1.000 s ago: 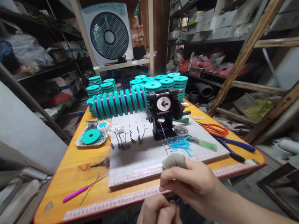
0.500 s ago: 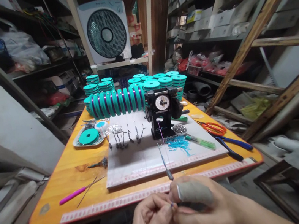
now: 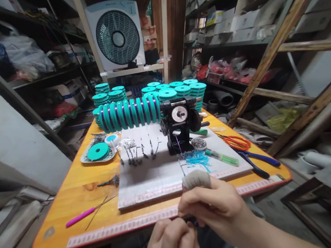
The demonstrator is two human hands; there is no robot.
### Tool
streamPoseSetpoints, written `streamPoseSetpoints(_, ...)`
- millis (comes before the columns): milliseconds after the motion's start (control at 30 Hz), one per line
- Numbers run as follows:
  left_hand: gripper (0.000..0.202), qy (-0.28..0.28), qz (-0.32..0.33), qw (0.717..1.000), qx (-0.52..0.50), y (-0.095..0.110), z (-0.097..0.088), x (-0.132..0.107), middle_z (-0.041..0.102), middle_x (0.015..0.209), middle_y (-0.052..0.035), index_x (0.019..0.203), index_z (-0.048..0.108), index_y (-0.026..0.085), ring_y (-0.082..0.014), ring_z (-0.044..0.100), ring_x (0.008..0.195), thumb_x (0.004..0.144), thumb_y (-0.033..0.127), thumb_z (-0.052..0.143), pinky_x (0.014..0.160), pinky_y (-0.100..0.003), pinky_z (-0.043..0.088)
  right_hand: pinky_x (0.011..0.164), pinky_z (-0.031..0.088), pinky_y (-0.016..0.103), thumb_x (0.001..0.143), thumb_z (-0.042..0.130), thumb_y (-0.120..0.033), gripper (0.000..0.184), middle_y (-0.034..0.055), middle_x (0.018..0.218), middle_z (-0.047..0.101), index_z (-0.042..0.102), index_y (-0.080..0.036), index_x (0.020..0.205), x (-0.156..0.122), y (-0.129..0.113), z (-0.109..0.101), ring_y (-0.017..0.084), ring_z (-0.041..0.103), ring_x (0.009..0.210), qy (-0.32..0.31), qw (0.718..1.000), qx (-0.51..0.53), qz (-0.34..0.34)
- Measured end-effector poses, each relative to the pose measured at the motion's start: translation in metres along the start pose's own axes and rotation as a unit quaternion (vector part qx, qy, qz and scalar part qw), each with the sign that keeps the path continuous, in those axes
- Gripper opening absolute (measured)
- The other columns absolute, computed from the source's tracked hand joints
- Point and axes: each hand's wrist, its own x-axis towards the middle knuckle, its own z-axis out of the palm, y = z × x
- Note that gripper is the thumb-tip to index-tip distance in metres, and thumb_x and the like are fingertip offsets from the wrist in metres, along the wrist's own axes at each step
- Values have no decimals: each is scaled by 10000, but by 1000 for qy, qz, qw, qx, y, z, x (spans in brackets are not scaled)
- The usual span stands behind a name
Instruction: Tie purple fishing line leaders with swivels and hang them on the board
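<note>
My left hand, with a gold ring on one finger, is curled closed below the table's front edge. Against it is my right hand, one finger wrapped in a grey bandage, its thumb and fingertips pinched. Between the two sets of fingertips shows a dark piece, apparently a fishing sinker, mostly covered by the fingers. A thin purple line runs down from the black winding machine toward my right hand. Teal spools wound with purple line sit in a row on the machine's shaft.
On the white board are several dark sinkers, blue bits, a bowl of small metal parts and a green tube. Pliers lie right, a pink-handled hook left. A fan stands behind.
The dark sinker that hung at the board's front edge is gone from there; a dark piece now shows between my fingers. My left hand has turned, showing its ring, and my right bandaged finger has risen.
</note>
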Motion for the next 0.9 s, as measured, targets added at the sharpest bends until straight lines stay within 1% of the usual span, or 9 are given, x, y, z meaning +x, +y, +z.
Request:
streamPoseSetpoints(100, 191, -28, 118, 993, 14, -10, -4, 10, 689, 806, -113, 947, 601, 91, -177, 637, 660, 815, -38, 551, 585, -286, 531, 638, 512, 189, 932, 598, -122, 143, 10, 765, 635, 682, -187, 836, 3, 3, 4, 109, 605, 703, 1, 1000, -22, 4)
streamPoseSetpoints(167, 229, -44, 138, 989, -12, -15, -7, 14, 713, 847, -140, 984, 601, 73, -197, 671, 722, 808, -53, 527, 630, -298, 551, 631, 507, 182, 926, 593, -106, 138, 9, 777, 626, 675, -187, 849, 1, 4, 4, 103, 596, 692, 6, 999, -42, -1)
streamPoseSetpoints(400, 271, -30, -101, 985, -134, -9, -9, -2, 634, 966, -77, 1001, 567, 155, -143, 639, 944, 878, -73, 490, 854, -220, 508, 872, 577, 309, 920, 482, -77, 296, 150, 1124, 661, 604, -125, 1186, -19, -1, -3, 229, 651, 1045, -83, 979, -175, -58)
streamPoseSetpoints(533, 281, -18, -168, 971, -170, -7, -11, -7, 625, 973, -38, 982, 576, 195, -120, 636, 955, 892, -55, 484, 880, -201, 475, 751, 608, 313, 953, 439, -95, 244, 136, 962, 706, 653, -123, 1066, -23, 2, 0, 232, 694, 885, -73, 962, -235, -116)
streamPoseSetpoints(600, 220, -52, -205, 954, -214, -11, -14, -3, 632, 917, -24, 883, 595, 203, -122, 646, 901, 898, 0, 509, 821, -199, 482, 709, 604, 294, 966, 424, -104, 242, 108, 860, 700, 663, -134, 993, -20, 2, 1, 201, 688, 783, -63, 963, -227, -132)
streamPoseSetpoints(667, 171, -123, -294, 895, -311, -17, -17, 3, 628, 861, -25, 755, 592, 182, -116, 649, 732, 912, 129, 551, 691, -210, 490, 698, 595, 288, 981, 413, -115, 253, 98, 803, 688, 664, -128, 952, -15, 1, -1, 186, 675, 727, -54, 961, -220, -161)
streamPoseSetpoints(767, 301, -212, -455, 711, -493, -26, -18, 13, 624, 808, -29, 681, 592, 138, -61, 569, 466, 854, 369, 677, 495, -196, 405, 600, 565, 267, 998, 388, -118, 302, 73, 717, 662, 658, -134, 864, -9, -1, -3, 166, 629, 611, -71, 959, -200, -188)
streamPoseSetpoints(833, 362, -204, -500, 619, -571, -28, -16, 17, 640, 790, -30, 688, 629, 115, -46, 563, 434, 775, 440, 761, 479, -178, 372, 559, 556, 254, 982, 402, -95, 291, 64, 701, 665, 657, -145, 852, -10, 1, -4, 159, 620, 576, -78, 961, -192, -185)
streamPoseSetpoints(900, 334, -134, -527, 583, -604, -27, -13, 18, 667, 821, -49, 733, 688, 114, -77, 623, 543, 745, 428, 799, 502, -167, 403, 615, 594, 243, 945, 462, -68, 223, 78, 765, 708, 671, -144, 920, -14, 5, -4, 167, 676, 645, -43, 962, -202, -181)
